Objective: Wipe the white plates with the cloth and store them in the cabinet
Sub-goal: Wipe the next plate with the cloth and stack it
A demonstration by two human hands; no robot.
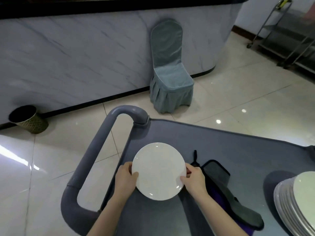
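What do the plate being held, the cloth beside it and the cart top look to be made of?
Plate: probably glazed ceramic, glossy white, with small bright glints along its rim; melamine cannot be ruled out. Cloth: soft dark grey fabric, matte, with a darker stitched edge; perhaps microfibre. Cart top: grey moulded plastic by the look, dull sheen, rounded raised rim.

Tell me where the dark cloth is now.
In the head view the dark cloth lies on the grey cart top, just right of the held white plate and the right hand, left of the plate stack.
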